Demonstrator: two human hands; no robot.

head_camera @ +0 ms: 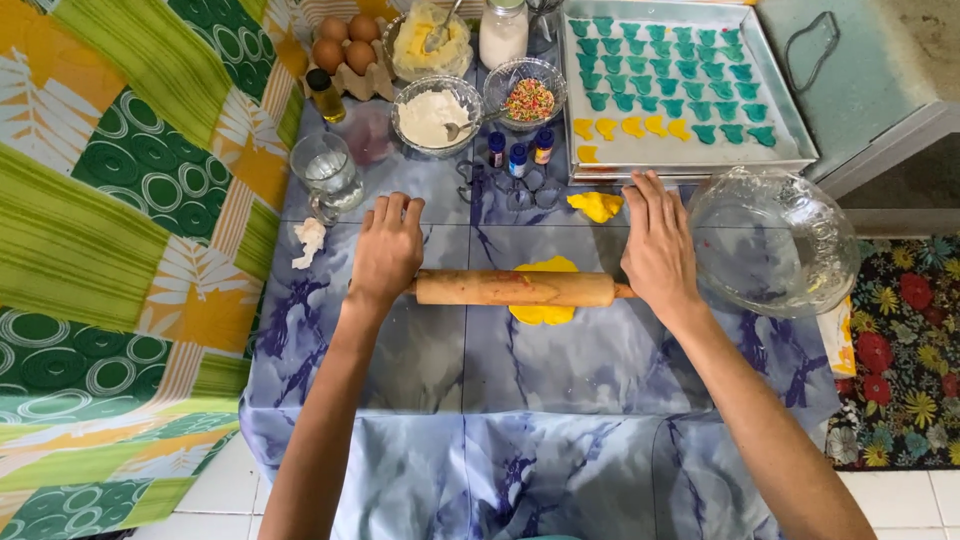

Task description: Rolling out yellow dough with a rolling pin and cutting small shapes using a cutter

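A wooden rolling pin (515, 288) lies crosswise on the blue marbled tablecloth (560, 370), on top of a flat piece of yellow dough (543, 312). My left hand (386, 250) presses flat on the pin's left handle, fingers stretched forward. My right hand (658, 243) rests the same way on the right handle. A smaller lump of yellow dough (596, 205) sits just beyond the pin.
A baking tray (690, 150) of teal and yellow dough shapes stands at the back right. An empty glass bowl (772, 242) sits right of my right hand. Behind are bowls of flour (434, 116) and sprinkles (528, 98), eggs (345, 45), small colouring bottles (518, 155) and a glass jug (326, 170).
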